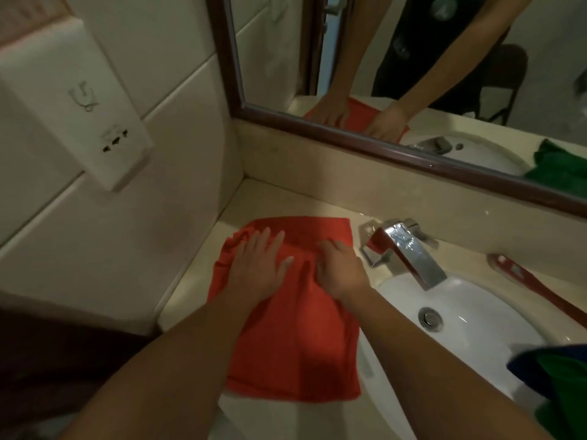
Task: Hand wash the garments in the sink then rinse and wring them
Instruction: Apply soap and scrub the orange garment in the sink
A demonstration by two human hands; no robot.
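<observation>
Red cloth point(295, 344) on counter point(193, 281) left of sink point(476, 331) — L hand point(257, 268) flat on it, fingers spread; R hand point(341, 271) fingers bent on it, grip unclear.

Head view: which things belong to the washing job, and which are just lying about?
Job: red garment, with left hand and right hand on it; green garment; sink; faucet.
Lying about: red-handled brush; wall socket; mirror.
</observation>
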